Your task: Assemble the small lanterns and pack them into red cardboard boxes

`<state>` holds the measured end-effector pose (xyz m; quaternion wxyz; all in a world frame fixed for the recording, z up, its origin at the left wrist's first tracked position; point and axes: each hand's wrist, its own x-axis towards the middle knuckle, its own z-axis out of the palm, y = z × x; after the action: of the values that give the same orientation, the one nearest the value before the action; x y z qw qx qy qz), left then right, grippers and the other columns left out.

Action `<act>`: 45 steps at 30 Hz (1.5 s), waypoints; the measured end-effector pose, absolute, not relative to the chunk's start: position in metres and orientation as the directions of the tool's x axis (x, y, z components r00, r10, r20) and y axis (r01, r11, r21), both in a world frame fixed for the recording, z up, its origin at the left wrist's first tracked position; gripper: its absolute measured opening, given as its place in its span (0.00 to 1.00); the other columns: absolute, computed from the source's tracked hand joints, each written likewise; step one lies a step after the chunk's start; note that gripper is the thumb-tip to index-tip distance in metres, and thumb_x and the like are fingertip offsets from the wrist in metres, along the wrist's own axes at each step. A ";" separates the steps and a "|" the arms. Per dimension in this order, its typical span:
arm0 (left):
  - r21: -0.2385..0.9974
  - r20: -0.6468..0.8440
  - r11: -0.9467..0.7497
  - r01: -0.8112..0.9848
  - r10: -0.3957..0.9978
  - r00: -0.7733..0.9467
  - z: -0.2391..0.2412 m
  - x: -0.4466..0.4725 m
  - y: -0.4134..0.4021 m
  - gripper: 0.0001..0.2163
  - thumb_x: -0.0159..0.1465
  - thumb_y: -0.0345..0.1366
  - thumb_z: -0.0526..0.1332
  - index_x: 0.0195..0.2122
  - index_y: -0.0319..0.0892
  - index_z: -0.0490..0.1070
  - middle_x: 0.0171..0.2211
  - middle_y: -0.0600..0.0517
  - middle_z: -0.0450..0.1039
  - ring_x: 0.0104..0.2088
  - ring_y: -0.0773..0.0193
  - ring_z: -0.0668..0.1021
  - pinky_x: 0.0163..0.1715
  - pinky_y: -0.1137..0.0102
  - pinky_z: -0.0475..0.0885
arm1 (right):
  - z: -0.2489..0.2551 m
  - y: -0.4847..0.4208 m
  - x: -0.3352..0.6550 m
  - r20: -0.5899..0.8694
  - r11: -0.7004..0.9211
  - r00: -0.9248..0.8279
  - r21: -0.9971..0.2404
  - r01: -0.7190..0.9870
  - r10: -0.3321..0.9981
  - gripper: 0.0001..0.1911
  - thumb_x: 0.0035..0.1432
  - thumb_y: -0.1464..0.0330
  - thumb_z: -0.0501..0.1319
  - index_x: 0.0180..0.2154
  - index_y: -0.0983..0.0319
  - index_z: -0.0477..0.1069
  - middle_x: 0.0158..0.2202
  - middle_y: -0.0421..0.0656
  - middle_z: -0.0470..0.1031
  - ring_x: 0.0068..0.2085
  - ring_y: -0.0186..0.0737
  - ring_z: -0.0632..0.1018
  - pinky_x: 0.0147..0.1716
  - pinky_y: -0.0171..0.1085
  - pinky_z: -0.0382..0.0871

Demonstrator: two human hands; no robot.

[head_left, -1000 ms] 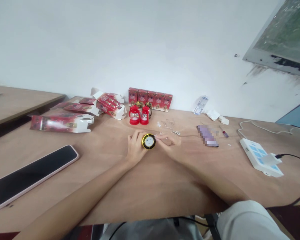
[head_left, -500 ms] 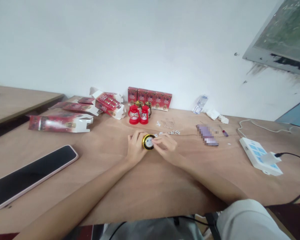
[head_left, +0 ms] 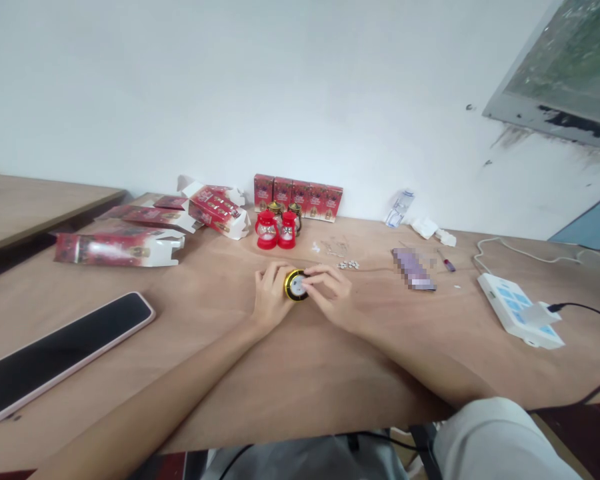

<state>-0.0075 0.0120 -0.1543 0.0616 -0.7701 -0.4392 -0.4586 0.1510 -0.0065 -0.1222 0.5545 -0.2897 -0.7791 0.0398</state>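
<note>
My left hand point(head_left: 269, 297) is wrapped round a small round gold-rimmed lantern piece point(head_left: 295, 285) with a white face, holding it on the wooden table point(head_left: 300, 380). My right hand point(head_left: 330, 293) has its fingers bent over the right side of that piece, fingertips touching the white face. A little heap of tiny silver parts point(head_left: 349, 265) lies just behind my right hand. Two small red lanterns point(head_left: 276, 231) stand further back, before a row of red boxes point(head_left: 297, 197) at the wall.
Opened red and white cartons point(head_left: 145, 230) lie at the back left. A black phone in a pink case point(head_left: 55, 353) rests at the left front. At the right sit a white power strip point(head_left: 519, 312) with a cable, a purple blurred object point(head_left: 414, 269) and a small red screwdriver point(head_left: 449, 265).
My right hand has moved left from the silver parts onto the face of the gold-rimmed piece. My left hand has kept its hold.
</note>
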 end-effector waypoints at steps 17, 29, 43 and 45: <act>0.251 0.794 -0.652 0.716 0.561 0.233 -0.152 -0.007 0.009 0.09 0.61 0.38 0.56 0.40 0.41 0.66 0.39 0.45 0.73 0.41 0.57 0.74 0.38 0.63 0.59 | -0.119 0.013 0.161 0.639 0.646 -0.111 -0.734 0.208 0.762 0.07 0.54 0.63 0.63 0.29 0.59 0.73 0.34 0.41 0.77 0.38 0.37 0.77 0.42 0.38 0.71; 0.241 0.765 -0.616 0.750 0.596 0.243 -0.154 -0.008 0.011 0.09 0.59 0.36 0.56 0.41 0.41 0.66 0.39 0.44 0.73 0.42 0.54 0.73 0.38 0.63 0.59 | -0.129 0.103 0.261 0.318 0.534 -0.449 -0.267 0.802 0.835 0.06 0.52 0.73 0.60 0.30 0.60 0.75 0.35 0.46 0.79 0.40 0.43 0.77 0.44 0.41 0.68; 0.275 0.752 -0.601 0.750 0.621 0.223 -0.154 -0.009 0.013 0.10 0.57 0.36 0.57 0.40 0.41 0.65 0.40 0.44 0.72 0.43 0.53 0.73 0.38 0.63 0.59 | -0.123 0.107 0.254 0.528 0.539 -0.337 -0.292 0.790 0.780 0.06 0.56 0.68 0.55 0.31 0.63 0.69 0.33 0.47 0.74 0.36 0.40 0.74 0.39 0.40 0.67; 0.285 0.740 -0.593 0.753 0.635 0.221 -0.154 -0.010 0.013 0.11 0.57 0.36 0.58 0.41 0.41 0.65 0.41 0.44 0.72 0.44 0.53 0.73 0.38 0.63 0.59 | -0.115 0.099 0.245 0.588 0.510 -0.191 -0.443 0.737 0.786 0.09 0.58 0.65 0.53 0.33 0.63 0.68 0.35 0.47 0.74 0.36 0.38 0.74 0.37 0.39 0.68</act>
<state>-0.0096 0.0127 -0.1539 0.0673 -0.7784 -0.4459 -0.4367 0.2450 0.0990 -0.1152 0.4006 -0.4939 -0.7711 0.0306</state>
